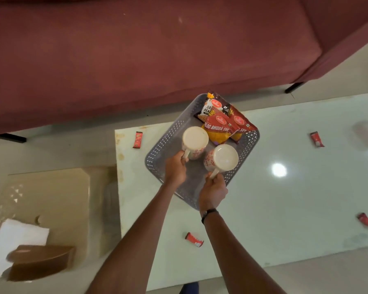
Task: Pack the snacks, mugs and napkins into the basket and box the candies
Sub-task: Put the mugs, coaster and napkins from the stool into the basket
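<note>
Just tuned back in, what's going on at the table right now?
A person is lowering two mugs into the grey basket, one per hand: the left hand holds the left mug by its handle, the right hand the right mug. The snack packets already lie at the basket's far end. Four red candies, such as one, are scattered on the table. The white napkins wait on the lower table at left.

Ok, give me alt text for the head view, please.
Both hands hold white mugs by their handles over a grey basket: left hand on the left mug, right hand on the right mug. Snack packets fill the basket's far end; four red candies lie loose on the table.
</note>
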Demonstrator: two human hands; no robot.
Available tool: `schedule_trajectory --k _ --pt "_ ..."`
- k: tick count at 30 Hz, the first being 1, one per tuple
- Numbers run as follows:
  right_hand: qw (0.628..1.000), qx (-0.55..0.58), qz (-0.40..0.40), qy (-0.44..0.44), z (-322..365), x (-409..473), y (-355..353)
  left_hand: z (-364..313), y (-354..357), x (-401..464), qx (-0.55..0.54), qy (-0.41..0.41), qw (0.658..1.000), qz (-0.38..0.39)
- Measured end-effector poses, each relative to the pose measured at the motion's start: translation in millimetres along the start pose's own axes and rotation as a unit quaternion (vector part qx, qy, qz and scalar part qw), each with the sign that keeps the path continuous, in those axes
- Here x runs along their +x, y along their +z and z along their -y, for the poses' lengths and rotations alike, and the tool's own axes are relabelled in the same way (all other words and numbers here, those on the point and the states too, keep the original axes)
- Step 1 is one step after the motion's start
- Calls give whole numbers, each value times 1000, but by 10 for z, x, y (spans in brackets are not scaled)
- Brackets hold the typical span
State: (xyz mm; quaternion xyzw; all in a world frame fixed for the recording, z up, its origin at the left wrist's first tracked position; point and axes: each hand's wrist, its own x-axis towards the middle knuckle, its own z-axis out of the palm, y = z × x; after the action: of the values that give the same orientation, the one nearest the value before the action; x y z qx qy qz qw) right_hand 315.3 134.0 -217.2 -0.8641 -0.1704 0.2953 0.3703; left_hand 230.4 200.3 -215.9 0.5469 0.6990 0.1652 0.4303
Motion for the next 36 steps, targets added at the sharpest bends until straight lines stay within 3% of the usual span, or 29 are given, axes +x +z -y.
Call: schedule_trajectory --k 5,10,15,19,23,26,31,33,36 --pt "999 30 -5 37 -43 26 99 31 112 98 14 -16 1000 18" --pt "997 5 60 38 -13 87 122 43 116 98 35 -3 999 27" --pt "997 9 67 36 6 81 108 67 91 58 50 -6 998 40" --pt "996 15 58 64 29 -8 22 122 -55 -190 4 -24 1000 11" --pt "999 -13 18 -32 104 -442 -47 221 -379 -798 -62 -15 995 -81" --pt "986 -29 89 -137 135 -969 15 445 -682 -1281 -111 -26 981 -155" --pt "905 -68 322 -268 108 -1916 373 1005 -1208 -1897 -137 -110 929 -325" --pt "849 -108 434 -282 100 -2253 548 1246 -1418 -2083 -129 -136 895 -406" --pt "734 -187 559 -336 54 -2698 786 1635 -1682 -2295 -89 -116 850 -507"
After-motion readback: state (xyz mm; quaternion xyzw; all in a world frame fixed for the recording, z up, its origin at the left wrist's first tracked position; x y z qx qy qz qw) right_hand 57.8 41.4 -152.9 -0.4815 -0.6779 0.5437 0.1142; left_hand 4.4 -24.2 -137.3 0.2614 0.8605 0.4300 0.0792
